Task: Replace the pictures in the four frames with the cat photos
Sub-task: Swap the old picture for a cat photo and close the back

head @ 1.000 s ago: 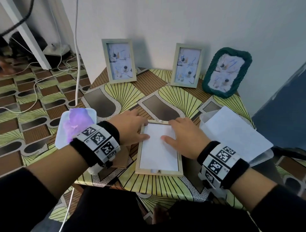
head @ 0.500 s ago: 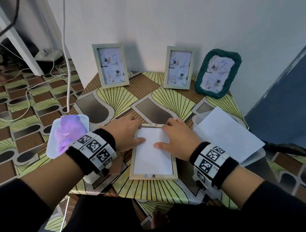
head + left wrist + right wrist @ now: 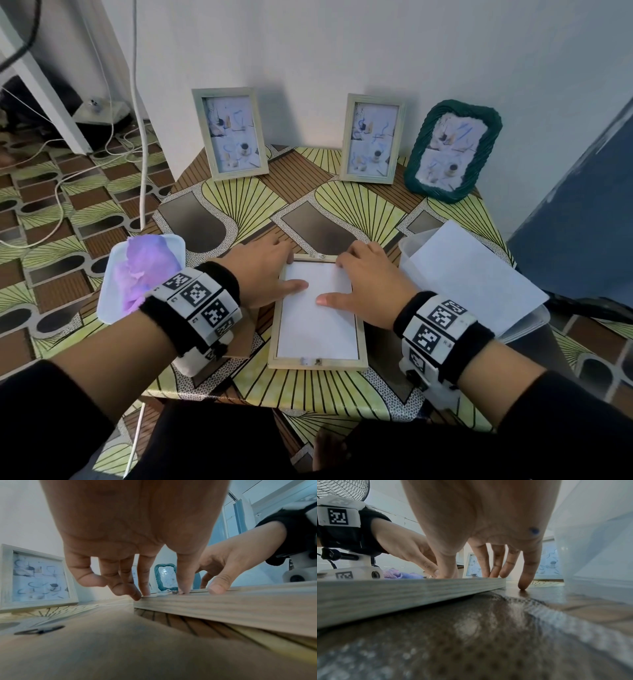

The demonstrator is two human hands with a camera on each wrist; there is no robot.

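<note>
A light wooden frame [image 3: 317, 362] lies face down on the patterned table, and a white sheet [image 3: 317, 329] fills its back. My left hand [image 3: 274, 270] and right hand [image 3: 363, 284] rest on its far half, thumbs pressing the sheet and fingertips [image 3: 137, 597] at the far rail. In the right wrist view my little finger [image 3: 523, 584] touches the table beside the frame's side [image 3: 402, 595]. Two pale frames [image 3: 230, 133] [image 3: 373, 137] and a green frame [image 3: 452, 149] stand against the wall with abstract pictures in them.
A white tray [image 3: 109, 301] with a purple cloth [image 3: 144, 270] sits at the left table edge. A clear tub [image 3: 524, 325] at the right holds a white sheet [image 3: 472, 277]. A brown backing board [image 3: 245, 342] lies under my left wrist. Cables run across the floor at the left.
Both hands stay on the face-down frame with thumbs on the white sheet. Only the head view has shifted a little.
</note>
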